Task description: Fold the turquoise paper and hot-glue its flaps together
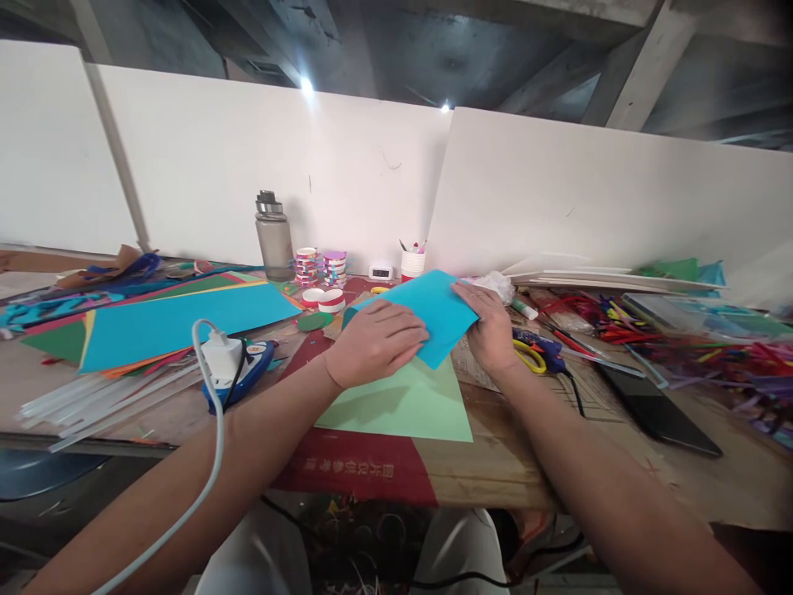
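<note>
Cable (207, 463) by the glue gun (239, 376) hung against the left forearm; likely snag. Left hand (377, 339) lay flat, open, on the blue sheet (443, 310), over a green sheet (415, 405) on the bench (508, 471). Right hand (492, 326) gripped its edge. Uneven pressure could skew it.

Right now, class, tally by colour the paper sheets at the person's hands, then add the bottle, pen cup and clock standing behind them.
Blue sheets: 1, touched by the left hand and right hand
Light green sheets: 1
Bottles: 1
Pen cups: 1
Clocks: 1
Total: 5
</note>
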The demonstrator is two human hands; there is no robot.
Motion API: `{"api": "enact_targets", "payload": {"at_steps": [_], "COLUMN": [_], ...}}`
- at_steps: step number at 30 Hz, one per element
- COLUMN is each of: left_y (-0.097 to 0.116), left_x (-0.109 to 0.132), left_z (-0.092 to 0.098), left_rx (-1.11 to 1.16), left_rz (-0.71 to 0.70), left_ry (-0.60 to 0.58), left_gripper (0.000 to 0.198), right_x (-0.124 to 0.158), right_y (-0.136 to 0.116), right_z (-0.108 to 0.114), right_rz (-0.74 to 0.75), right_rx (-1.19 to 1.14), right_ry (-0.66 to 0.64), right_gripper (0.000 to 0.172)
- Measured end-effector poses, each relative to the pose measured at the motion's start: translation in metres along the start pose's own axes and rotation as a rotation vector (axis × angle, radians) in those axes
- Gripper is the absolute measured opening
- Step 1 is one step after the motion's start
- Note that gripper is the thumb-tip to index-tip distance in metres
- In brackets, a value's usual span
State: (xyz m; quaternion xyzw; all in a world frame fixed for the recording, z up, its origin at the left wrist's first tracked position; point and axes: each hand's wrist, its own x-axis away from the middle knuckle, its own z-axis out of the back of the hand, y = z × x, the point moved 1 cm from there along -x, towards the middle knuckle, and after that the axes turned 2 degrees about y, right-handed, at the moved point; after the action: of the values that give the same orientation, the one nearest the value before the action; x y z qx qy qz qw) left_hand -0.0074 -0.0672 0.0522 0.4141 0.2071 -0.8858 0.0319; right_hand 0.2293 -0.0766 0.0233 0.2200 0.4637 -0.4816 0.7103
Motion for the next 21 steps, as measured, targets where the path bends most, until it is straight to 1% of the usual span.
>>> {"api": "enact_targets", "payload": {"at_steps": [1, 2, 3, 5, 6, 7, 8, 10, 12, 15, 19, 21], "left_y": [0.003, 0.007, 0.009, 0.014, 0.016, 0.017, 0.018, 0.018, 0.016, 0.009, -0.002, -0.006], "left_x": [-0.001, -0.001, 0.0, 0.003, 0.006, 0.008, 0.011, 0.015, 0.017, 0.018, 0.022, 0.025], "left_z": [-0.002, -0.006, -0.01, -0.021, -0.026, -0.031, -0.035, -0.041, -0.044, -0.049, -0.056, -0.059], "left_rx": [-0.009, -0.012, -0.008, 0.019, 0.043, 0.07, 0.096, 0.137, 0.168, 0.245, 0.472, 0.575], "left_rz": [-0.008, -0.007, -0.003, 0.036, 0.068, 0.107, 0.145, 0.212, 0.277, 0.403, 0.634, 0.734], "left_ry": [-0.052, -0.112, -0.179, -0.311, -0.376, -0.435, -0.492, -0.579, -0.612, -0.592, -0.56, -0.546], "left_gripper": [0.013, 0.015, 0.017, 0.02, 0.019, 0.017, 0.016, 0.013, 0.012, 0.018, 0.031, 0.035], "right_x": [0.001, 0.001, 0.003, 0.006, 0.008, 0.009, 0.01, 0.011, 0.011, 0.011, 0.012, 0.011], "right_y": [0.002, 0.005, 0.009, 0.015, 0.019, 0.021, 0.024, 0.026, 0.027, 0.026, 0.025, 0.023], "right_z": [-0.002, -0.004, -0.007, -0.013, -0.015, -0.016, -0.017, -0.017, -0.016, -0.016, -0.012, -0.01], "right_rz": [-0.005, -0.015, -0.023, -0.022, -0.015, -0.003, 0.017, 0.061, 0.099, 0.113, 0.07, 0.029], "right_rx": [-0.012, -0.016, -0.014, -0.007, -0.008, -0.009, -0.01, -0.01, -0.002, -0.019, -0.051, -0.018], "right_ry": [-0.031, -0.091, -0.195, -0.475, -0.604, -0.701, -0.761, -0.782, -0.775, -0.804, -0.912, -0.923], "right_gripper": [0.054, 0.052, 0.049, 0.048, 0.05, 0.054, 0.058, 0.063, 0.064, 0.064, 0.07, 0.068]}}
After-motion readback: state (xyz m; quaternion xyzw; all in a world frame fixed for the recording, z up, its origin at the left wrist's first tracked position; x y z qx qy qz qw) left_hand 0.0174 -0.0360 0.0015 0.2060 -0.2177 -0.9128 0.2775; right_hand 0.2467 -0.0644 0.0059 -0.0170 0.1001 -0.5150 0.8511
